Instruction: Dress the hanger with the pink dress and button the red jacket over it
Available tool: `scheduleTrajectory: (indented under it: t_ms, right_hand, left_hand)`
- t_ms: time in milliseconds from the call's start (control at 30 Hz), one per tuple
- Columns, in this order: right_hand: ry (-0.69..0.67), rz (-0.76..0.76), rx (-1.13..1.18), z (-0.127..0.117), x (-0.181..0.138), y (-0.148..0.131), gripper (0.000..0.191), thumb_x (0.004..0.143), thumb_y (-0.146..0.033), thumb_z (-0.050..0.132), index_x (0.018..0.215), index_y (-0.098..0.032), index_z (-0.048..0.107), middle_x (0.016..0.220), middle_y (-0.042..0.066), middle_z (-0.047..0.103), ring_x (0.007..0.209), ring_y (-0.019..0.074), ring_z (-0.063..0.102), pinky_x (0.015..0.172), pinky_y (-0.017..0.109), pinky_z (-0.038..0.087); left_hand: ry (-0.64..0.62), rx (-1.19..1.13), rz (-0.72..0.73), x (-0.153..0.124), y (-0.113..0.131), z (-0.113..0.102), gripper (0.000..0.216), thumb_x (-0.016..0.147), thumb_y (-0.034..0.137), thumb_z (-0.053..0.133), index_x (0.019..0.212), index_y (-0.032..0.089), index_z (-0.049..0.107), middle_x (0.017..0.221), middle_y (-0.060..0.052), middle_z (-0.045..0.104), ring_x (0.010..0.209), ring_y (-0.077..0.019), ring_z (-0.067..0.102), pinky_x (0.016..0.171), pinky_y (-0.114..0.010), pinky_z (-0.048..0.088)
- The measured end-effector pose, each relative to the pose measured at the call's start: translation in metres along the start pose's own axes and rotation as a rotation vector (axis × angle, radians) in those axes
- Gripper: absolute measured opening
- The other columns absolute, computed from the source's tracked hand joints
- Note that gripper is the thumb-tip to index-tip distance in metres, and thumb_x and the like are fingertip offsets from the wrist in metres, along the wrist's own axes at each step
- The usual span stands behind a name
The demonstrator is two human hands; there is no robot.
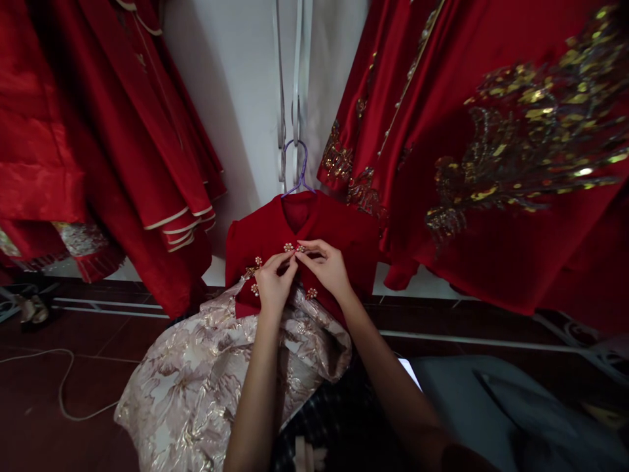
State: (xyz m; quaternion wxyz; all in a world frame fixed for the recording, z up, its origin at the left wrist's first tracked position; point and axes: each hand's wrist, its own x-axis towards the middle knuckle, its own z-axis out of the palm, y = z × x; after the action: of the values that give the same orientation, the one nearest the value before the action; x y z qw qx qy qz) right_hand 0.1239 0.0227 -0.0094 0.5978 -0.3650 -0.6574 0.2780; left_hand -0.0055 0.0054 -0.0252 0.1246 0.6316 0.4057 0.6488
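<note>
A short red jacket [339,226] hangs on a purple wire hanger [302,172] in front of me. Flower-shaped pearl and gold buttons, such as this flower button [311,294], sit on its front. My left hand [276,282] and my right hand [327,263] meet at the front opening, just below the collar. Both are closed in a pinch on the jacket's front edge, fingertips nearly touching, beside the top flower buttons. Exactly what lies between the fingertips is too small to tell. A shiny pale pink and gold floral brocade skirt [181,393] bunches beneath my forearms.
Red garments [162,144] hang on the left, and a red gown with gold sequins [531,170] hangs on the right. White metal rack bars [289,78] stand before the wall. A white cable [66,393] lies on the floor. A lit screen [410,373] shows at the lower right.
</note>
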Motion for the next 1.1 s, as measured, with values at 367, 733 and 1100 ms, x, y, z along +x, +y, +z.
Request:
scheduleTrajectory:
  t_ms: [367,733,1100]
  right_hand:
    - [0.014,0.078,0.103,0.004,0.007,0.002,0.024,0.063,-0.027,0.069,0.084,-0.018,0.060,0.083,0.004,0.066,0.076,0.0143,0.062,0.069,0.027,0.052]
    - [0.124,0.010,-0.148,0.017,0.011,0.017,0.031,0.069,-0.023,0.056,0.094,-0.021,0.038,0.088,0.002,0.054,0.076,0.0138,0.057,0.071,0.028,0.047]
    - [-0.225,0.360,-0.131,-0.072,-0.022,0.035,0.018,0.071,-0.026,0.053,0.088,-0.021,0.052,0.070,-0.003,0.059,0.050,0.0105,0.052,0.048,0.023,0.041]
  left_hand:
    - [0.016,0.029,0.055,0.000,-0.006,0.005,0.020,0.081,0.027,0.056,0.093,0.019,0.069,0.093,-0.005,0.069,0.083,-0.0152,0.065,0.079,-0.029,0.052]
    - [-0.068,-0.111,-0.056,-0.010,-0.007,0.025,0.036,0.083,0.015,0.046,0.119,0.017,0.045,0.107,-0.010,0.058,0.098,-0.0155,0.057,0.087,-0.031,0.046]
    - [-0.087,-0.081,-0.236,0.012,-0.041,-0.044,0.019,0.079,0.020,0.050,0.097,0.017,0.054,0.093,-0.006,0.061,0.084,-0.0135,0.059,0.079,-0.030,0.048]
